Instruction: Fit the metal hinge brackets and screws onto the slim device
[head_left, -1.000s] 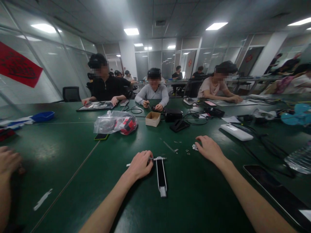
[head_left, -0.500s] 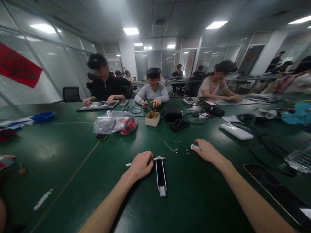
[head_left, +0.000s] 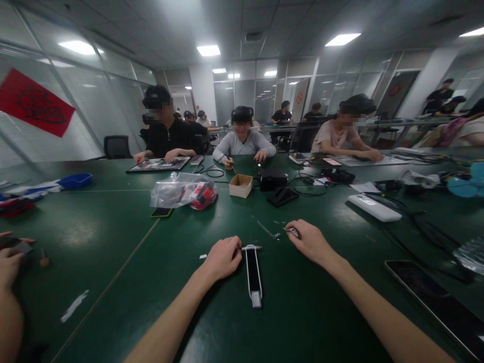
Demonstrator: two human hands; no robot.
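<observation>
On the green table in front of me lies a long, narrow white-framed piece with a black inlay [head_left: 254, 275]. A thin metal axle [head_left: 257, 247] crosses its far end. My left hand [head_left: 223, 257] rests on the table to the left, its curled fingers closed at the axle's left end; the fingertips are partly hidden. Farther right, my right hand [head_left: 312, 242] pinches a small white part with dark spots [head_left: 293, 232]. Near those fingertips lie tiny ring-like parts [head_left: 277, 235]. A small white scrap [head_left: 203, 256] is beside my left hand.
Ahead stand a small open box [head_left: 241, 192], a clear bag with red and black contents [head_left: 183, 192] and a black box [head_left: 273, 179]. A white device [head_left: 374, 207], cables and a large phone [head_left: 431, 302] lie right. Another person's hand [head_left: 9, 259] is at far left.
My right hand has moved left, bringing the small white part over the spot by the tiny rings and turning it. My left hand stays by the axle. The view has shifted slightly.
</observation>
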